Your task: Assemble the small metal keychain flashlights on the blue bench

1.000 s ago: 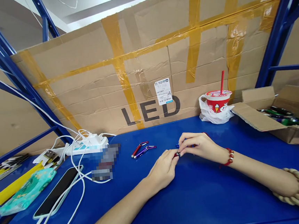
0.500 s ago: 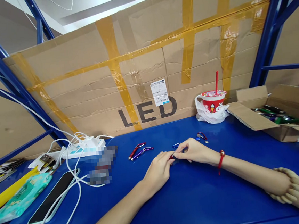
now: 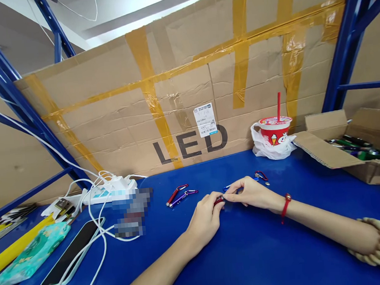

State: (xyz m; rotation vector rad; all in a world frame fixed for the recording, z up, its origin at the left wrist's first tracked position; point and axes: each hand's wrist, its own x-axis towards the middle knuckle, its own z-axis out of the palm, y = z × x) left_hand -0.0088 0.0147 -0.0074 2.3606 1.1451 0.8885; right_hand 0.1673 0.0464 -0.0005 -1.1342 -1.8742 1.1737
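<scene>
My left hand [image 3: 204,219] is closed round a small red keychain flashlight [image 3: 218,200], most of which its fingers hide. Thumb and fingertips of my right hand [image 3: 252,194] pinch together at the flashlight's right end; whether a small part sits between them I cannot tell. Left of the hands, a red keychain flashlight [image 3: 174,196] and a purple one [image 3: 179,199] lie side by side with carabiner clips. A blue keychain flashlight [image 3: 226,187] is partly covered by my right hand. Just beyond that hand lie a red carabiner clip [image 3: 261,175] and a small silvery round piece [image 3: 267,183].
An open cardboard box [image 3: 355,173] of metallic pieces stands right, beside a red cup [image 3: 274,137] in a plastic bag. At left are a phone [image 3: 71,255], white cables, a power strip [image 3: 109,191] and a green packet [image 3: 33,253]. Cardboard [image 3: 124,121] walls the back.
The view has shifted slightly, so everything sits a little lower and further right. Slightly more of the red flashlight shows between my hands; both keep their hold.
</scene>
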